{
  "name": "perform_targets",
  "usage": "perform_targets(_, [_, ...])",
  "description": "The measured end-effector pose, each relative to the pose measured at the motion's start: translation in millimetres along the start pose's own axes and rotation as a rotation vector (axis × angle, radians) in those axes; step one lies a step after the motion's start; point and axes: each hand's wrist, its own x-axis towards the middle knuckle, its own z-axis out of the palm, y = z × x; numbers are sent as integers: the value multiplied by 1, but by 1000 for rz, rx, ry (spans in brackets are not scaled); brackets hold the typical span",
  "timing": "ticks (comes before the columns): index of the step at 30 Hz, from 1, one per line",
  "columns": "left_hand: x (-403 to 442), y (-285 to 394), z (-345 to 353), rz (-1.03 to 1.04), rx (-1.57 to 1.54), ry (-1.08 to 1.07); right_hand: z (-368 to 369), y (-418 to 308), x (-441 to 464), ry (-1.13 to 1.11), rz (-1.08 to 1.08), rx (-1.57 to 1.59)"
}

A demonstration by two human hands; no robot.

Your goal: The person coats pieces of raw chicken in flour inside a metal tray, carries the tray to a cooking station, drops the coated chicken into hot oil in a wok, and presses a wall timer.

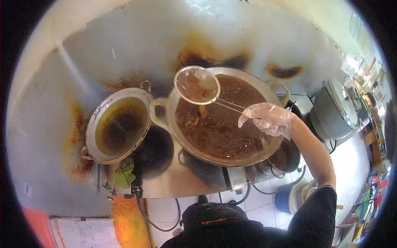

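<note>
My right hand (pixel 266 118), in a clear plastic glove, is closed around the thin wire handle of a round mesh strainer (pixel 197 84). The strainer is held over the far left part of a large two-handled wok (pixel 206 158). Brown liquid (pixel 223 132) fills much of that wok, and a little of it seems to drip below the strainer's rim. My left hand does not show anywhere in the frame.
A smaller wok (pixel 92 140) with dark yellowish oil stands to the left. A large lidded pot (pixel 331 111) is at the right. Green leaves (pixel 124 173) lie at the counter's front edge. Hoses hang below, and a blue bucket (pixel 283 199) stands on the floor.
</note>
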Motion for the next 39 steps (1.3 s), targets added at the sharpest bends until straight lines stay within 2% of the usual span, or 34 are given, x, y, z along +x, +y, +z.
perform_targets(4, [5, 4, -7, 27, 32, -9, -7, 12, -24, 69, -43, 45])
perform_targets(10, [16, 18, -16, 78, 98, -16, -17, 45, -61, 103, 200, 14])
perform_targets(18, [16, 49, -4, 120, 191, -24, -64, 103, -116, 81, 214, 172])
perform_targets(20, [9, 70, -7, 114, 216, -13, -62, 100, -143, 221, 228, 136])
perform_targets(21, [3, 76, -3, 102, 234, -5, -66, 98, -158, 201, 204, 73])
perform_targets(22, [-1, 83, 4, 86, 251, 1, -77, 128, -160, 191, 218, 53])
perform_targets(23, [-7, 88, 10, 65, 285, 6, -94, 176, -157, 334, -189, -391])
perform_targets(25, [-18, 93, 24, 26, 430, 27, -71, 127, -197, 497, 231, -155])
perform_targets(26, [-23, 95, 31, 50, 530, 56, -75, 139, -201, 473, 261, -188])
perform_targets(27, [-24, 89, 39, 197, 653, 170, -78, 161, -208, 584, 145, -334])
perform_targets(28, [-26, 88, 50, 259, 682, 384, -79, 183, -217, 688, 16, -480])
perform_targets(30, [-20, 81, 39, -84, -6, -51, -72, 211, -228, 812, 162, -431])
perform_targets(31, [-6, 70, 49, 299, 738, -209, -86, 251, -234, 756, -48, -784])
perform_targets(32, [-6, 74, 56, 240, 641, -168, -100, 291, -240, 762, -271, -1150])
perform_targets(33, [-4, 70, 64, 260, 629, -133, -101, 312, -241, 779, -238, -1191])
perform_targets(34, [-2, 66, 75, 302, 675, -98, -103, 337, -239, 796, -255, -999])
perform_targets(35, [5, 61, 86, 430, 857, -19, -97, 348, -239, 824, -191, -1089])
perform_targets(37, [2, 95, 72, 202, 450, 18, -89, 353, -234, 843, -114, -1170])
perform_targets(39, [5, 124, 45, 116, 253, 133, -86, 348, -229, 789, 375, -900])
